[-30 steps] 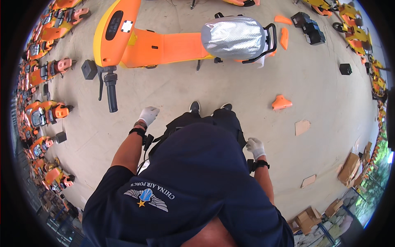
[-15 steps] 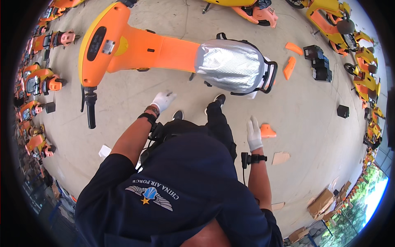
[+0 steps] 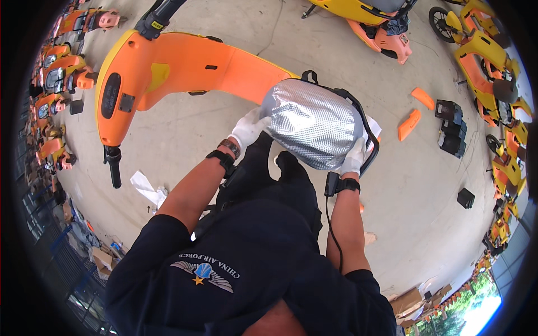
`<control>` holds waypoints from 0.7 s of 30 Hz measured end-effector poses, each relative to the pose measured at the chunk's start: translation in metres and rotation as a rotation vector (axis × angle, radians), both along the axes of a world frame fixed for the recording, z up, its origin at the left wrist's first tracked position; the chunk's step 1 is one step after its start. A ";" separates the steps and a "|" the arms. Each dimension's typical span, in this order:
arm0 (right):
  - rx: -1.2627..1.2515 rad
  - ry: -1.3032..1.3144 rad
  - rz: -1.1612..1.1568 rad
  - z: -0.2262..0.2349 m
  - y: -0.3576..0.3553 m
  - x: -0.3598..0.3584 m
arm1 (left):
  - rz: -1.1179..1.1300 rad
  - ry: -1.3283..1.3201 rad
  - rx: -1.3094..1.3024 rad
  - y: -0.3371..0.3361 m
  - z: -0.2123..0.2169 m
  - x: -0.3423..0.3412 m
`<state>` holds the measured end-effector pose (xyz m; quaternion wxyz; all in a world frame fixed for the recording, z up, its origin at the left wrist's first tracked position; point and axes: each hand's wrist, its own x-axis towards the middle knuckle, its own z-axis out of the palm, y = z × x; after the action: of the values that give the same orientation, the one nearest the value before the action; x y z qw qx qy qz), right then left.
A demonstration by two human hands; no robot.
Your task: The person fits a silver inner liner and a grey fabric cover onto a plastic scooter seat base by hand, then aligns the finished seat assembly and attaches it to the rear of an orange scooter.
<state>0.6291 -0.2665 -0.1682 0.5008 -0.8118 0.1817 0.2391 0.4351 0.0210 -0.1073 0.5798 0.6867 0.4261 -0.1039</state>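
Both gloved hands have come up from the person's sides and now rest on the scooter's seat, which half a second ago they had not reached. That seat point(image 3: 314, 123) is wrapped in a silver quilted cover, shiny and dimpled in a fine diamond pattern, bulging like a rounded cushion. A black tubular rail point(image 3: 367, 126) loops round its far side. The seat sits at the rear end of the orange scooter point(image 3: 185, 67), whose smooth, glossy plastic body runs away to the left and ends in a yellow-edged front panel with a dark rectangular inset. A black handlebar grip point(image 3: 114, 168) hangs from that front end.

The left hand point(image 3: 249, 127), in a white knit glove, presses flat against the seat's left edge, fingers spread on the cover rather than clenched. The right hand point(image 3: 355, 158), gloved alike, cups the seat's lower right edge beside the rail, fingers curled onto the cover. Each wrist carries a black strap.

The scooter stands on a pale, matt concrete floor point(image 3: 426, 185). Two loose orange plastic panels point(image 3: 410, 123) lie on the floor to the right of the seat, and a crumpled white sheet point(image 3: 147, 189) lies near the handlebar grip.
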 end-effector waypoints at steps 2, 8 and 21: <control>0.085 0.033 -0.037 0.000 0.002 0.000 | -0.006 0.000 -0.035 0.010 -0.005 0.009; 0.179 0.139 -0.190 0.038 0.015 0.012 | -0.056 0.039 -0.123 0.032 -0.055 0.022; -0.149 -0.003 0.746 0.100 0.060 0.063 | -0.019 -0.040 0.260 0.029 -0.045 0.067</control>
<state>0.6926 -0.2069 -0.0684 0.3190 -0.8567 -0.1103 0.3899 0.5019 0.0502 -0.1527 0.4933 0.7621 0.4175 -0.0395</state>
